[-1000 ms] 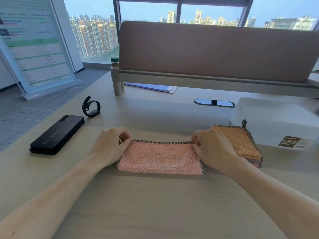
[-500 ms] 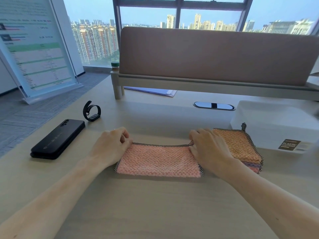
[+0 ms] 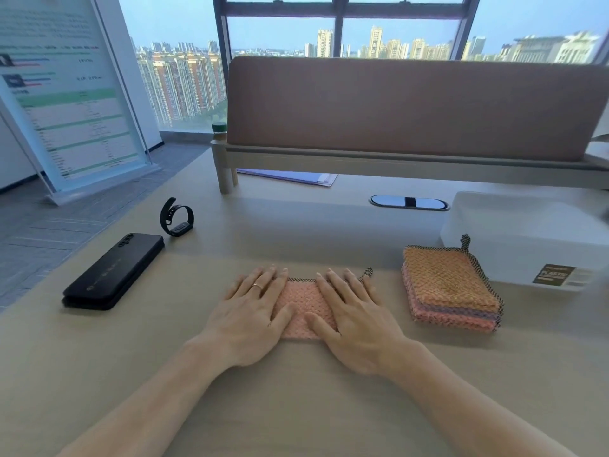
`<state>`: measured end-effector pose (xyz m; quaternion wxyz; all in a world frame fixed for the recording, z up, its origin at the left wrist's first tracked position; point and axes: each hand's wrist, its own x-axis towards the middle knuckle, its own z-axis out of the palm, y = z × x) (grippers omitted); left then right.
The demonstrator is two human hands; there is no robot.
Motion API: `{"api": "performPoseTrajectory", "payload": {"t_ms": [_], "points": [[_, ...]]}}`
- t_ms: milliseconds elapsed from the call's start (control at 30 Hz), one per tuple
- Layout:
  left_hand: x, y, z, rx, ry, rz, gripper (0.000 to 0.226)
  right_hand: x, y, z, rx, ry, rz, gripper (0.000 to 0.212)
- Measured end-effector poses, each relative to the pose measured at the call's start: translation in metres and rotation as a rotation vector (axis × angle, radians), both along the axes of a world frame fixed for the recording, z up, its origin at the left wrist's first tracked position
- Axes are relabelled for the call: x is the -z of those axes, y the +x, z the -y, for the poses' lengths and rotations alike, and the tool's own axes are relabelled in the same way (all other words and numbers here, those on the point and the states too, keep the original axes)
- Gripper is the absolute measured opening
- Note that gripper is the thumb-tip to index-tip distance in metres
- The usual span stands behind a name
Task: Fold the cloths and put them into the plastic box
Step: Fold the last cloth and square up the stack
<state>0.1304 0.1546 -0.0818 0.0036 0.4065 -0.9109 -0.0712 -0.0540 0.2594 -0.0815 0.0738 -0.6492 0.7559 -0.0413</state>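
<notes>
dark rectangular label (image 3: 557, 276) on the translucent white plastic box (image 3: 514, 222), three o'clock, reads "plastic"; its smaller lines are illegible. print on the white standing board (image 3: 66, 103), ten o'clock, is too blurred to read.

pink cloth (image 3: 301, 308): soft textile with a nubbly, waffle-like weave, matt; edges bound in black-and-white checked tape.
stack of cloths (image 3: 449, 285): the same rough weave, orange over purple and pink, with checked binding.
plastic box (image 3: 527, 232): translucent white plastic, smooth and slightly frosted.
label (image 3: 557, 275): dark sticker, flat finish.
desk (image 3: 296, 407): pale wood-grain surface, smooth, low sheen.
phone (image 3: 113, 272): black case, smooth, matt.
wristband (image 3: 176, 219): black rubbery-looking strap, slight gloss on its face.
divider panel (image 3: 412, 107): brownish felt-like fabric, matt.
cable port (image 3: 408, 202): glossy dark cover.
ring (image 3: 256, 285): thin shiny metallic band.
</notes>
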Motion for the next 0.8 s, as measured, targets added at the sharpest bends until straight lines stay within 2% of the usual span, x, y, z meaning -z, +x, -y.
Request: {"api": "performPoseTrajectory", "payload": {"t_ms": [167,267,333,433,567,633,800], "points": [[-0.004,0.025,0.017,-0.062,0.069,0.002,0.066,-0.003,-0.018,-0.01,0.051,0.018,0.045,0.087],[-0.009,0.031,0.031,-0.096,0.07,-0.146,0.059,-0.007,-0.017,-0.023,0.069,-0.094,0.055,0.087],[-0.019,0.031,0.043,-0.128,0.045,-0.239,0.043,-0.009,-0.005,-0.034,0.008,-0.177,0.024,0.086],[-0.04,0.025,0.054,-0.131,0.124,-0.148,0.022,-0.004,0.023,-0.043,-0.1,-0.172,0.039,0.087],[-0.058,0.015,0.058,-0.151,0.295,-0.076,0.028,0.003,0.034,-0.046,-0.112,-0.128,0.064,0.089],[-0.065,0.013,0.058,-0.156,0.36,-0.138,0.027,0.004,0.032,-0.045,-0.12,-0.121,0.056,0.091],[-0.096,-0.007,0.044,-0.237,0.568,-0.489,0.027,0.006,0.031,-0.045,-0.117,-0.129,0.076,0.093]]}}
